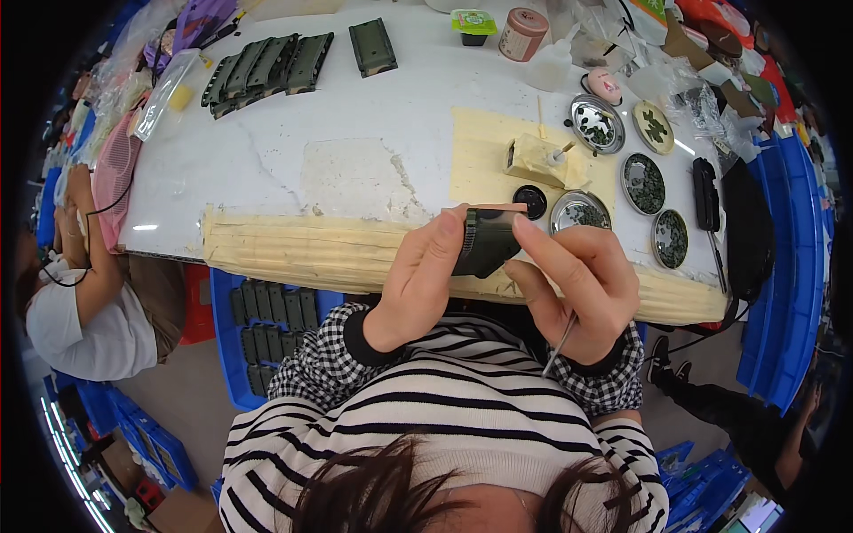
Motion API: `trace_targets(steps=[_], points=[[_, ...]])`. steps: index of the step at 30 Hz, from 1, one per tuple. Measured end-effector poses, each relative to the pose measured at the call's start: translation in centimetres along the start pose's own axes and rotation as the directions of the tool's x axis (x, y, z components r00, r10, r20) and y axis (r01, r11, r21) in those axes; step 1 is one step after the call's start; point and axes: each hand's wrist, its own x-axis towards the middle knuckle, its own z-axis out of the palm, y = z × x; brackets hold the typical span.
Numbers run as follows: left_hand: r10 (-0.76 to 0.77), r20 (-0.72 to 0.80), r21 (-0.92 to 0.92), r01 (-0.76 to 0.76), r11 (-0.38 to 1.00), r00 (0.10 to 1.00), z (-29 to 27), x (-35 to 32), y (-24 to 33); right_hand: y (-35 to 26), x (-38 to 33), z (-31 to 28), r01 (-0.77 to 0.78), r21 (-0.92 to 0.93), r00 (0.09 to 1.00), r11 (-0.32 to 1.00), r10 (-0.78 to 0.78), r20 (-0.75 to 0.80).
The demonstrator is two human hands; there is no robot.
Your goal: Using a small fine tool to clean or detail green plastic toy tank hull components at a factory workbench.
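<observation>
Close in front of the striped sweater, the person's left hand [413, 282] grips a dark green plastic piece with a ribbed edge [487, 242], thumb uppermost, holding it up by its left side. At the piece's opposite side, the right hand [579, 289] has its index fingertip against the edge and its thumb just beside the lower corner; whether that thumb touches cannot be told. Its other fingers are curled around a thin grey metal rod [560, 346], which points down toward the sleeve. The piece is above the front edge of a white tabletop [240, 169], which is lined with a cream padded strip [302, 249]. Beyond the right hand stand a cream-wrapped block [536, 162], a round black lid [530, 202] and shiny round metal dishes [587, 104] holding small dark green bits. Similar green pieces [271, 71] lie at the table's far left, and more fill a blue plastic crate [227, 342] below.
</observation>
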Motion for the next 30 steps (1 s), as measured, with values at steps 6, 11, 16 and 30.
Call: trace_targets(steps=[6, 11, 16, 30], points=[[0.122, 0.054, 0.128, -0.128, 0.984, 0.991, 0.2, 0.1, -0.2, 0.1, 0.4, 0.8, 0.103, 0.029, 0.993, 0.994, -0.104, 0.048], [0.037, 0.12, 0.293, -0.071, 0.953, 0.992, -0.3, -0.1, 0.2, 0.0, 0.4, 0.5, 0.113, -0.008, 0.989, 0.994, -0.112, 0.093], [0.086, 0.077, 0.157, -0.097, 0.983, 0.993, 0.3, 0.2, 0.1, -0.5, 0.6, -0.3, -0.017, 0.067, 0.997, 0.998, 0.012, 0.08], [-0.205, 0.084, -0.061, 0.21, 0.976, 0.975, -1.0, 0.5, 0.1, 0.4, -1.3, 0.0, -0.215, 0.142, 0.976, 0.966, 0.215, 0.018]])
